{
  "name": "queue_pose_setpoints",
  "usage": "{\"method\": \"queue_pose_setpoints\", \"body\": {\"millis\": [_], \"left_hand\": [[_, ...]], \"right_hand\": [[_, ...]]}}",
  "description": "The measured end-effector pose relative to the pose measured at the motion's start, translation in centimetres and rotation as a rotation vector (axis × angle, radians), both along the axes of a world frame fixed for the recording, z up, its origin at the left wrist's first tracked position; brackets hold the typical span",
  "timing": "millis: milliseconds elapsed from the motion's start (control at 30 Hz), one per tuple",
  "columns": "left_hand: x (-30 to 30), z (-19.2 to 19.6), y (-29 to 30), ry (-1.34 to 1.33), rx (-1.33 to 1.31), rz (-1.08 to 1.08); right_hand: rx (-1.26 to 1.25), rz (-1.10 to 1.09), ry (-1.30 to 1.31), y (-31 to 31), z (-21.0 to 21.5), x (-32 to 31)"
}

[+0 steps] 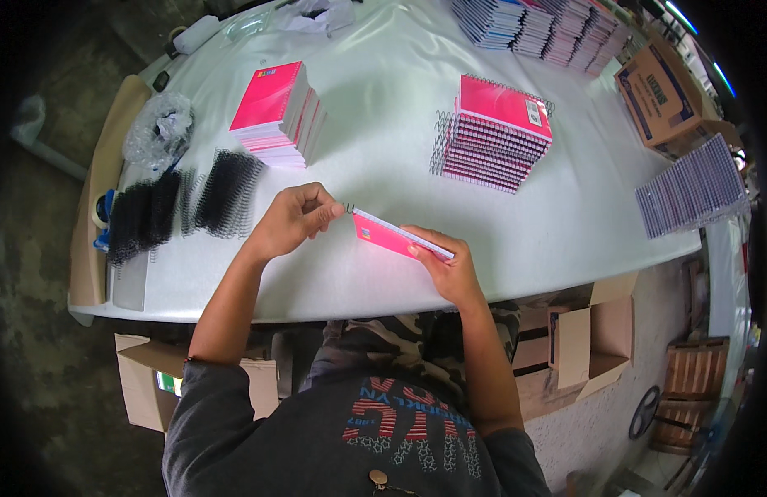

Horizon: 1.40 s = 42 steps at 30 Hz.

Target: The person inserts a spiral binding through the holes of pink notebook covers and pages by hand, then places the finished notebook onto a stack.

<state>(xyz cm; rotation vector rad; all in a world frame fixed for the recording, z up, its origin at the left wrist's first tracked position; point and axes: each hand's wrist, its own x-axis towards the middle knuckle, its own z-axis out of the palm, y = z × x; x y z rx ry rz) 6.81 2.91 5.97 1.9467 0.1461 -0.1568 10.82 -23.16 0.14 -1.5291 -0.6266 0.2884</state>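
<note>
My right hand [440, 258] grips a pink-covered notebook [387, 236], tilted above the table near its front edge. At the notebook's left end, my left hand [299, 222] pinches a dark spiral binding coil [348, 209], whose few visible loops meet the notebook's corner. How far the coil runs through the holes is hidden. Beyond my left hand stands a stack of pink notebooks [267, 99] with no coils visible on most of them. To the right is a stack of pink spiral notebooks [499, 124] with coils along their edges. Loose black coils [226, 192] lie left of my left hand.
A white cloth [375, 124] covers the table. Clear plastic wrap [159, 128] and a blue tape dispenser [104, 219] sit at the left. Several notebook stacks [537, 33] stand far right, near a cardboard box [661, 95] and a wrapped bundle [692, 189]. Open cartons [595, 340] are below.
</note>
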Motion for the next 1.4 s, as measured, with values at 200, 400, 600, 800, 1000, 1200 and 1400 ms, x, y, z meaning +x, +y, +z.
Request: {"method": "queue_pose_setpoints", "body": {"millis": [200,400,600,800,1000,1200,1400], "left_hand": [[0.5,0.9,-0.2,0.117,0.064,-0.051],[0.5,0.3,1.1,-0.262,0.171,-0.233],[1.9,2.3,-0.5,-0.558,0.698,-0.506],[0.8,4.3,-3.8,-0.551,0.965,-0.415],[0.2,6.5,-5.2,-0.317,1.038,-0.567],[0.8,5.2,-3.7,-0.593,1.025,-0.723],[-0.5,4.3,-5.5,-0.646,1.154,-0.471]], "right_hand": [[0.037,-0.033,-0.033,0.0,-0.2,-0.2],[0.029,0.037,-0.03,0.4,0.3,-0.4],[-0.005,0.051,0.037,0.0,-0.2,0.2],[0.065,0.042,-0.114,-0.2,-1.7,0.1],[0.057,0.05,-0.15,-0.2,-1.1,-0.5],[0.073,0.037,-0.184,-0.4,-0.5,-0.9],[0.005,0.108,-0.139,-0.3,-0.4,-0.8]]}}
